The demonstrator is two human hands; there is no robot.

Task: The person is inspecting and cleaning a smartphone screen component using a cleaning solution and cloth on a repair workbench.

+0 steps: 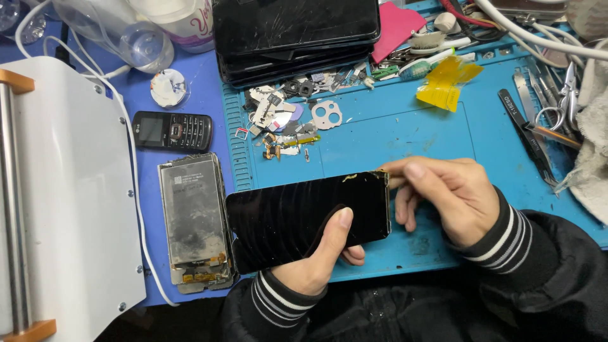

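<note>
We see the left hand (316, 256) gripping a black phone screen panel (297, 218) from below, thumb across its glass, above the blue repair mat (392, 136). The right hand (446, 193) pinches the panel's upper right corner. A stripped phone frame (193, 221) lies just left.

A black rectangular phone screen panel (297, 215) was held over the front edge of the blue mat (392, 133). Dark cracked screen panels (294, 35) were stacked at the mat's rear edge. A small black keypad phone (172, 131) with a dim grey screen lay just beside the mat's left edge.
</note>
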